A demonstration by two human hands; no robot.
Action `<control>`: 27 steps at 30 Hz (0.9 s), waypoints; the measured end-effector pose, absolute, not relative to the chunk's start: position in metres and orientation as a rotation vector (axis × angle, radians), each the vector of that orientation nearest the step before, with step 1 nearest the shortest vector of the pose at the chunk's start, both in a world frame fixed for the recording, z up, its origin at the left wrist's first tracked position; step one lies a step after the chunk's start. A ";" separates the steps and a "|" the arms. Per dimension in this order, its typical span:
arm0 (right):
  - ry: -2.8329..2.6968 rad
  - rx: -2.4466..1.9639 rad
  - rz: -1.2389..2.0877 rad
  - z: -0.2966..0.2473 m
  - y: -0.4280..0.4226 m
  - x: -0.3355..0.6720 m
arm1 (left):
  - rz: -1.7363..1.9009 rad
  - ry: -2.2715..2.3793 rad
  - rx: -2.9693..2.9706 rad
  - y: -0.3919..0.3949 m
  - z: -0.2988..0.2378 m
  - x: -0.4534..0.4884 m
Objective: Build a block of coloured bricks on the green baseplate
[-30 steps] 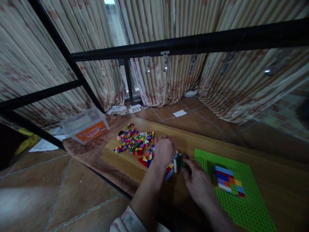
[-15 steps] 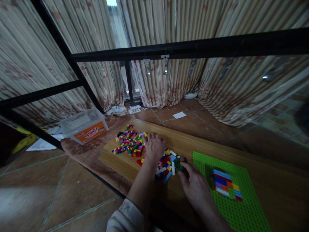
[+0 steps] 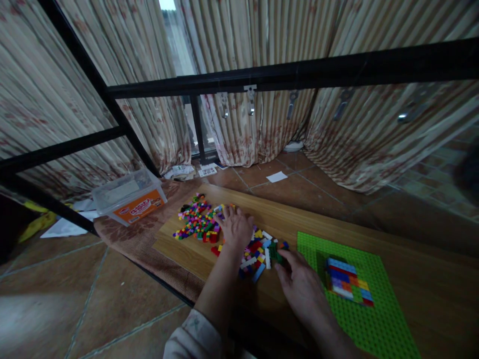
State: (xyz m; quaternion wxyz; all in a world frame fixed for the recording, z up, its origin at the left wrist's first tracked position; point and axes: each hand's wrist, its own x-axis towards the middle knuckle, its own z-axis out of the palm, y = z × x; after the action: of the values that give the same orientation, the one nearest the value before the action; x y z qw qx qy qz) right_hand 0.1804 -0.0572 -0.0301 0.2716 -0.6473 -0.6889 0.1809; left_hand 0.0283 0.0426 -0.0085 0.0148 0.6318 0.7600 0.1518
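Reads nowhere clearly. On the orange label [image 3: 142, 207] of the clear plastic tub [image 3: 106, 207], shows large white characters, too blurred to decipher; on the small white card [image 3: 207, 171], a dark code-like pattern, equally illegible.

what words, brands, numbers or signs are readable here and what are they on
None can be quoted with certainty.
Orange label on the clear plastic tub: large white characters, too blurred to read surely; smaller print illegible.
White card by the curtain: black code-like pattern, too small.
Toy bricks, green baseplate: no legible text.
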 end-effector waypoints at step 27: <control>-1.834 -1.680 0.550 -0.021 -0.061 0.176 | 0.904 1.728 1.816 0.007 0.005 0.021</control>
State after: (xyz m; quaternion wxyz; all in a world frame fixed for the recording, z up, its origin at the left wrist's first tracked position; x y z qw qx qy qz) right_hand 0.1757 -0.0612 -0.0208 0.2928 -0.6305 -0.6885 0.2065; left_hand 0.0210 0.0070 0.0051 0.2360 0.6622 0.6302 0.3295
